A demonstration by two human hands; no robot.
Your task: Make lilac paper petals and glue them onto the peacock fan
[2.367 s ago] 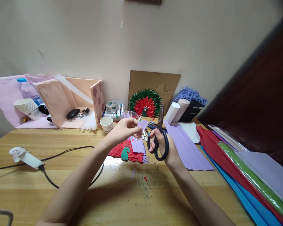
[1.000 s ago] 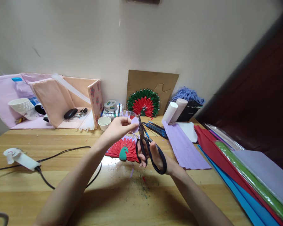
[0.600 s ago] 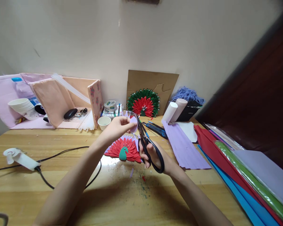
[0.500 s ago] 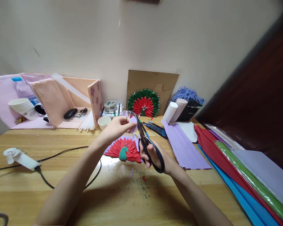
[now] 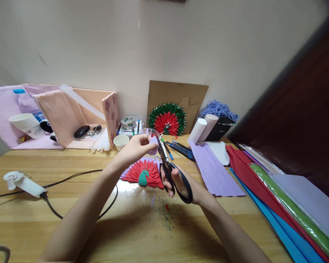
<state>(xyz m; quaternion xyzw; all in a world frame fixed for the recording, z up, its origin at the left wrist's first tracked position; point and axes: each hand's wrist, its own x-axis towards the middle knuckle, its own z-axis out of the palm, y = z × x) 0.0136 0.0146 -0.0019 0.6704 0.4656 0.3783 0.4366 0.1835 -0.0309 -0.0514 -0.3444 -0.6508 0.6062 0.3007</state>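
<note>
Above the middle of the desk (image 5: 137, 237), the left hand (image 5: 141, 145) pinches a small purple piece (image 5: 154, 145) between thumb and fingers, holding it up clear of the surface. The right hand (image 5: 178, 180) grips a pair of black-handled scissors (image 5: 166, 163), its thumb in one loop and its fingers through the other. The blades point away from the person and lean left, lying along the right edge of the purple piece; whether they bite into it is too small to tell.

Below the two hands lies a fan of red petals (image 5: 153, 176) fringed with purple, a green bird shape (image 5: 143, 178) at its front edge. Just nearer the person, a purple strip (image 5: 152, 200) and a red scrap (image 5: 167, 207) lie on the wood.

Beyond the left wrist stands a white paper cup (image 5: 121, 142). Dark pens (image 5: 181, 149) lie to the right of the blades, with a long purple sheet (image 5: 216, 171) past them. Farther back, a red and green fan (image 5: 167, 118) stands against a cardboard panel (image 5: 175, 92).
</note>
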